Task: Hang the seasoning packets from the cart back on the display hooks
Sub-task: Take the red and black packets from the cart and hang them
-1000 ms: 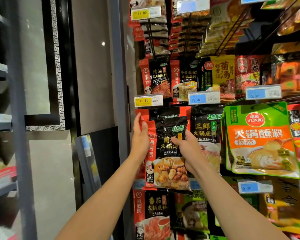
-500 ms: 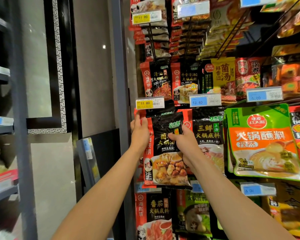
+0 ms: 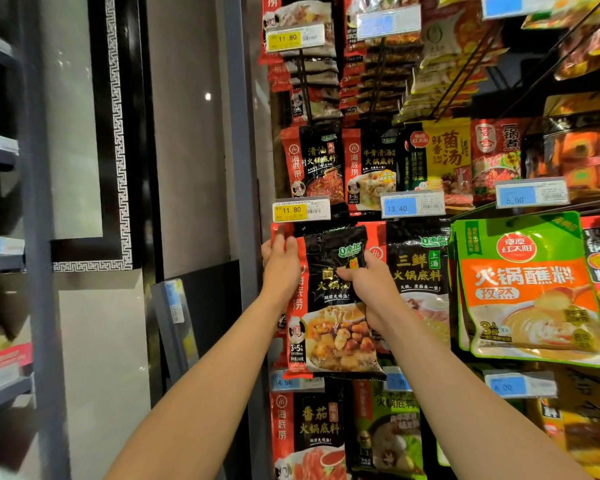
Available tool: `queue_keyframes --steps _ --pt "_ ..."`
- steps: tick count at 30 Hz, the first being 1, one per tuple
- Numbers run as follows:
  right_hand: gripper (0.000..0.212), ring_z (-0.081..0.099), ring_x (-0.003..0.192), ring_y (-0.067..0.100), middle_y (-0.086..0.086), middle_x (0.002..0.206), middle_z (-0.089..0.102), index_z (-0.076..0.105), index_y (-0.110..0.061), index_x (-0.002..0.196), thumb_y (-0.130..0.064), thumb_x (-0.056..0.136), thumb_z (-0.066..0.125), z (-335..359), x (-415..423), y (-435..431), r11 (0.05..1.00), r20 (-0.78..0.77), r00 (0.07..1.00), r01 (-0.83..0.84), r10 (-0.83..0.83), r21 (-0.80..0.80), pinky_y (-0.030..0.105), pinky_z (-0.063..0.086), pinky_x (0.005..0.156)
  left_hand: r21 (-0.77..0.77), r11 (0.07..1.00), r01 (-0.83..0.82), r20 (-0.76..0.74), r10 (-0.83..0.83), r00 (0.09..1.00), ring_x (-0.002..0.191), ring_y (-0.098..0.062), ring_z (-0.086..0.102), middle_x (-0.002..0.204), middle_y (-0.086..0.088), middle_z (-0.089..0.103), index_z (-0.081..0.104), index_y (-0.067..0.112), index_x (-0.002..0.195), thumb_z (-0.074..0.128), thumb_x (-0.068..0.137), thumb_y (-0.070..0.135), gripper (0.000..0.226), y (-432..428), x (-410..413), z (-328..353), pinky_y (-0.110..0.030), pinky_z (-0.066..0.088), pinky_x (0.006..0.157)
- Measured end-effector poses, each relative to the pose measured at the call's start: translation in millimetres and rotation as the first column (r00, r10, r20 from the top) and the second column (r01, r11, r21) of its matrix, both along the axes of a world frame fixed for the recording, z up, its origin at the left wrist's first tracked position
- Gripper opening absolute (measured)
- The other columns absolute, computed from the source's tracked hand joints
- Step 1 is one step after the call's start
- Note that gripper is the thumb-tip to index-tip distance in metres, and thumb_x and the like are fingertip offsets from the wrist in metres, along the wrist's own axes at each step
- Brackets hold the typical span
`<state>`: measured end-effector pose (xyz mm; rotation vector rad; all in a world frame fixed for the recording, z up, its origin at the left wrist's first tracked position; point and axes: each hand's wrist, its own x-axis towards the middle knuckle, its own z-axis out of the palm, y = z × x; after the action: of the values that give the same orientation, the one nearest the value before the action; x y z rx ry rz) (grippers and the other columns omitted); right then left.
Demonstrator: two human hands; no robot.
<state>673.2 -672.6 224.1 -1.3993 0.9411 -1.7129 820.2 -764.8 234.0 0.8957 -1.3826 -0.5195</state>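
Both hands hold one packet (image 3: 336, 306) up against the display, just under the yellow tag (image 3: 300, 210). The left hand (image 3: 280, 263) grips its top-left edge, fingers curled behind; the right hand (image 3: 369, 289) pinches the front near the upper right, thumb across the print. The packet's top sits crumpled and tilted — that looks like the snag. The hook itself is hidden behind the tag and packet, so I cannot tell whether the hole has caught. To do this well, flatten the top strip between both hands, level it, find the hook tip by feel, then slide the packet straight back before letting go.
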Motion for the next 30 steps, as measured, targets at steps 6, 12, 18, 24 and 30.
queue_keyframes --steps 6,12,18,24,30 --pt "0.052 0.054 0.129 0.026 0.001 0.136 0.062 0.053 -0.018 0.143 0.001 0.095 0.061 -8.3 6.8 -9.5 0.995 -0.034 0.998 0.056 -0.053 0.086 0.047 0.046 0.107 0.063 0.998 0.011 0.017 -0.013 1.000 0.112 -0.016 0.057 0.141 0.003 0.033 0.035 0.033 0.157 0.035 0.110 0.044 0.048 -6.4 3.0 -11.5 -0.044 0.047 0.107" --pt "0.058 0.049 0.136 0.019 -0.009 0.146 0.054 0.050 -0.022 0.147 -0.009 0.093 0.067 -19.3 9.9 -4.4 0.998 -0.041 0.997 0.067 -0.068 -0.006 0.048 0.040 0.115 -0.062 0.997 0.053 -0.004 -0.053 0.999 0.126 -0.007 0.044 0.146 0.010 0.026 0.026 0.042 0.159 0.033 0.111 0.045 0.048 3.0 3.4 -25.5 -0.026 0.040 0.100" --pt "0.039 0.060 0.111 0.010 -0.011 0.118 0.065 0.054 -0.028 0.127 -0.003 0.099 0.062 -13.6 4.9 -6.7 0.998 -0.012 0.998 0.065 -0.065 -0.017 0.030 0.051 0.090 -0.104 0.994 0.022 0.004 -0.022 1.000 0.126 -0.009 0.043 0.139 0.011 0.027 0.033 0.038 0.158 0.035 0.111 0.041 0.046 5.7 1.1 -9.6 -0.030 0.037 0.102" --pt "0.028 0.067 0.105 0.018 -0.002 0.109 0.073 0.064 -0.024 0.111 0.001 0.098 0.060 -2.5 0.5 -9.4 0.997 -0.019 0.999 0.050 -0.048 0.059 0.032 0.054 0.078 -0.054 0.999 0.009 0.025 -0.007 1.000 0.101 -0.002 0.053 0.136 0.005 0.030 0.041 0.035 0.154 0.035 0.112 0.039 0.043 6.4 1.5 0.7 -0.016 0.041 0.078" --pt "0.038 0.064 0.116 0.023 0.000 0.121 0.071 0.063 -0.021 0.128 0.000 0.096 0.062 -6.6 6.9 -8.3 0.997 -0.039 0.998 0.056 -0.054 0.055 0.050 0.050 0.106 -0.015 1.000 0.007 0.044 -0.006 0.999 0.103 -0.006 0.053 0.153 0.000 0.028 0.036 0.036 0.157 0.032 0.112 0.039 0.045 6.7 4.6 -5.4 -0.019 0.042 0.079"
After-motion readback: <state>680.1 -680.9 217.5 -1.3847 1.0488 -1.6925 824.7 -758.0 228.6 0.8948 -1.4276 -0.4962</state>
